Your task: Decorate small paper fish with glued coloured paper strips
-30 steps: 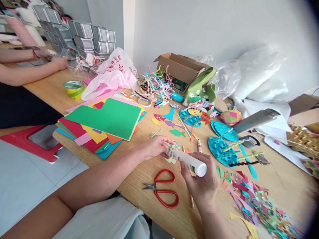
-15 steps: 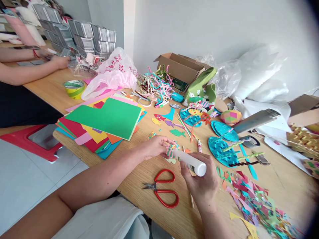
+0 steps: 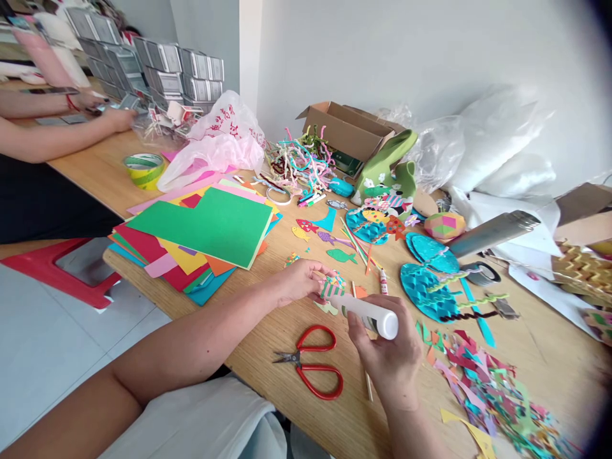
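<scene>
My left hand (image 3: 306, 282) pinches a small paper cutout (image 3: 333, 286) with green and pink stripes and coloured dots. In my right hand (image 3: 389, 347) is a white glue bottle (image 3: 370, 317), tilted so its tip points at the cutout; whether the tip touches it I cannot tell. Below the hands lies a pale green paper piece (image 3: 327, 308). Red-handled scissors (image 3: 313, 363) rest on the table in front of me, blades to the left. Paper fish lie beyond my hands, among them a green fish (image 3: 341, 255) and a yellow fish (image 3: 301, 234).
Coloured paper sheets (image 3: 205, 223) are stacked at the left, near green-yellow tape (image 3: 144, 171). Paper scraps (image 3: 502, 389) spread at the right, below blue discs (image 3: 425, 293). Pipe cleaners (image 3: 301, 159) and a cardboard box (image 3: 347, 131) sit behind. A co-worker's hands (image 3: 112, 118) are far left.
The bottle's tip has shifted slightly down and right along the striped cutout, so more of its stripes show. My left hand stays almost still. The co-worker's hands have moved a little.
</scene>
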Demonstrator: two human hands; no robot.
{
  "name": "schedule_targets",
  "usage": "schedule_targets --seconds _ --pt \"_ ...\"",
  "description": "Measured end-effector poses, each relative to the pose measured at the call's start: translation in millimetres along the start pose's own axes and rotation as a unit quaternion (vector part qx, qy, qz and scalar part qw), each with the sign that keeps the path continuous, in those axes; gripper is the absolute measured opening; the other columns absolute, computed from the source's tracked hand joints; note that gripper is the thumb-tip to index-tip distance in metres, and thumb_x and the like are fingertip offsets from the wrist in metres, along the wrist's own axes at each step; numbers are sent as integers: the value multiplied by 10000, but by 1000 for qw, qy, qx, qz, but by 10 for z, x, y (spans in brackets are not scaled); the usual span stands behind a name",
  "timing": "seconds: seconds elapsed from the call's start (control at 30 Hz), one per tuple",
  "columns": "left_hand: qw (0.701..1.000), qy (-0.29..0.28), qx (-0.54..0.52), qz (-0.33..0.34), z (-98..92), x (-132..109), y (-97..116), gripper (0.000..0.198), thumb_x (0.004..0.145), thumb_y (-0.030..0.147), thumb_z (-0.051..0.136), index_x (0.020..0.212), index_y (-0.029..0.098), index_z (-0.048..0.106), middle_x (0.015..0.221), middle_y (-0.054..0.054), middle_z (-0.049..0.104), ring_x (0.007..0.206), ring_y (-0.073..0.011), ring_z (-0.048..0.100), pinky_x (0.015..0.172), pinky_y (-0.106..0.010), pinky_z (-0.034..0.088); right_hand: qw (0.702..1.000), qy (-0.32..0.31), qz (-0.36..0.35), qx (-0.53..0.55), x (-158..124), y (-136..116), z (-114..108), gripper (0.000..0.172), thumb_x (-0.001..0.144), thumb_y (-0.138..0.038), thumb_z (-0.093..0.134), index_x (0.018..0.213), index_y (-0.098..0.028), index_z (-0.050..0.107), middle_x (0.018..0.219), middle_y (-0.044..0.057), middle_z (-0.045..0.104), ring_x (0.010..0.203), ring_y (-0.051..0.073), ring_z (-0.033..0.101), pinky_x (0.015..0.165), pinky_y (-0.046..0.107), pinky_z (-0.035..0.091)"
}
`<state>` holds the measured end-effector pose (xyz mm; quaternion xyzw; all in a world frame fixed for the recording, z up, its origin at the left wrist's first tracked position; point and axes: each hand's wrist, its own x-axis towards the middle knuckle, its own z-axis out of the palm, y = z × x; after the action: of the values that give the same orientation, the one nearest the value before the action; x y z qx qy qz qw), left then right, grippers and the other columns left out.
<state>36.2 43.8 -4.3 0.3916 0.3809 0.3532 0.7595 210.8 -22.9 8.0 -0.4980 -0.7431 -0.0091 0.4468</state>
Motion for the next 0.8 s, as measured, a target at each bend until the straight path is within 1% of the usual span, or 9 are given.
schedule_targets --seconds 0.13,0.2,0.33,0.47,0.53,0.63,0.7,0.8 --pt "1000 -8 0 3 3 0 3 312 718 -30 570 1005 77 630 740 -68 692 612 -136 647 605 -281 531 1000 20 10 5 -7 5 7 247 783 -334 693 943 -207 553 853 37 629 727 174 605 637 282 482" --pt "1000 -6 1 2 4 3 1 313 723 -35 564 1008 77 628 743 -69 692 609 -133 647 600 -274 532 1000 18 21 9 -6 4 9 249 781 -340 693 939 -203 559 849 36 632 717 170 604 628 274 480" --pt "1000 -2 8 5 -6 8 -18 315 727 -38 568 1014 77 626 753 -75 695 635 -138 656 599 -269 537 998 11 64 12 2 -4 10 234 783 -367 686 888 -190 575 786 27 638 631 150 590 568 256 470" --pt "1000 -22 5 17 -24 16 -54 302 736 10 618 1029 80 627 750 -80 698 647 -154 668 627 -295 547 993 38 105 19 15 -12 16 246 785 -380 680 876 -170 590 738 37 642 578 151 577 527 262 460" --pt "999 -24 8 19 -27 21 -64 296 739 20 627 1028 81 628 746 -80 697 648 -157 669 629 -301 550 993 37 109 19 22 -18 16 250 780 -379 683 876 -165 597 710 33 637 560 151 570 518 263 455" --pt "1000 -15 15 17 -25 26 -63 300 738 -9 599 1024 78 628 718 -65 690 625 -141 658 612 -281 548 994 23 105 13 26 -25 10 244 776 -387 685 848 -171 595 682 21 624 545 147 560 515 260 449" --pt "1000 -15 16 17 -23 28 -60 310 740 -19 581 1031 77 624 721 -63 692 624 -132 656 606 -265 547 994 24 102 9 23 -23 8 247 778 -394 683 843 -174 590 703 24 629 561 150 569 525 259 450" --pt "999 -22 17 17 -21 28 -60 309 746 0 590 1044 76 619 735 -72 697 638 -136 662 614 -266 548 996 30 83 -1 17 -13 6 262 776 -391 687 886 -176 586 753 30 641 600 154 584 549 256 451"
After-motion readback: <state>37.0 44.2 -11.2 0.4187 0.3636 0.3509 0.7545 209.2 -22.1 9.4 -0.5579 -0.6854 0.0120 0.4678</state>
